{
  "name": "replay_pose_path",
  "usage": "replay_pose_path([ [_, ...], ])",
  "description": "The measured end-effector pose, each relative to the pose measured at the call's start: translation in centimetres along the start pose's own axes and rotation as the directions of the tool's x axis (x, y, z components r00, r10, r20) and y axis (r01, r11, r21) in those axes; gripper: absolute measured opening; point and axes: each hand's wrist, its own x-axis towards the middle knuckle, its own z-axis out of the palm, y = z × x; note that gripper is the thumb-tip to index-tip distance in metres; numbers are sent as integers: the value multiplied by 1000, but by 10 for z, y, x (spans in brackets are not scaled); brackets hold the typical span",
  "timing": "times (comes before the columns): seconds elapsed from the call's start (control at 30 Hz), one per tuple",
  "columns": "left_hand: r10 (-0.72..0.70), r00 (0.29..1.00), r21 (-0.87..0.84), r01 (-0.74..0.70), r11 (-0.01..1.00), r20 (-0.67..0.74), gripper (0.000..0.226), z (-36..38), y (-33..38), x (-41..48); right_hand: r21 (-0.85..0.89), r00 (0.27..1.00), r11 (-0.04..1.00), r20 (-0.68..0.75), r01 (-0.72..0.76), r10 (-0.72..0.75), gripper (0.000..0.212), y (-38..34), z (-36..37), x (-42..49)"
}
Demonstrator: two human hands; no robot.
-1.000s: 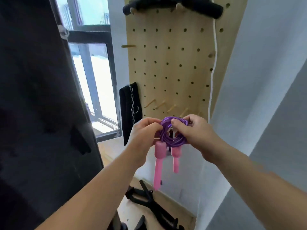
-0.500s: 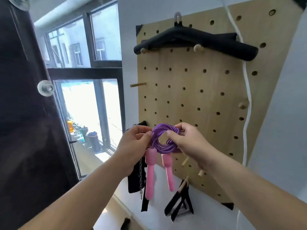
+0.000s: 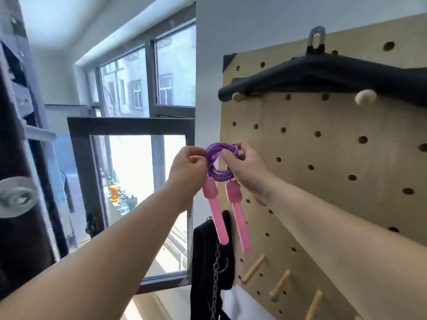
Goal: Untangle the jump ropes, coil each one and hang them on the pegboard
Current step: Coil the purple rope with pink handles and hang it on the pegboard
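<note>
Single head-worn wide-angle view, close to the wall.
It looks forward and somewhat upward from the person's head: the pegboard fills the right half, seen at a slant and near, the window takes the left, farther off, and a strip of ceiling shows at top.

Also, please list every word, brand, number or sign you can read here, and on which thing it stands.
None can be read.
The pink handles, the purple rope and the pegboard show no print.
The far bottles are too small to tell.
</note>
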Motion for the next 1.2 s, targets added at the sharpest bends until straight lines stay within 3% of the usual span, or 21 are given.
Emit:
replay_pose_path([
  [0.13,42,985,2,-42,999,-168,25,8,-20,46,6,1000,1000,3,-12,12,19,10,25,46],
  [0.3,98,990,63,-92,994,-101,24,25,-38,85,17,996,998,-66,-63,64,9,40,23,80],
  [0.43,76,996,64,-73,995,-37,23,23,-46,113,5,994,997,-74,-75,75,13,51,18,100],
  [0.53,11,999,78,-14,997,33,18,23,-57,123,-99,992,992,-111,-71,60,15,57,16,110],
  [0.63,-48,999,85,48,995,-2,10,27,-66,129,-272,989,962,-148,-39,-2,17,63,8,111],
  [0.83,-150,989,-135,149,980,1,11,36,-60,130,-565,958,814,-140,131,-250,18,64,-6,102],
  [0.97,-266,955,-293,294,910,132,24,36,-65,127,-515,975,852,-129,92,-183,23,60,-14,99],
  [1.1,-242,926,-365,341,866,289,40,28,-70,116,-467,990,882,-86,62,-115,36,53,-17,86],
  [1.2,-229,951,-383,295,875,209,29,28,-64,99,-455,991,890,-106,27,-84,31,50,-19,66],
])
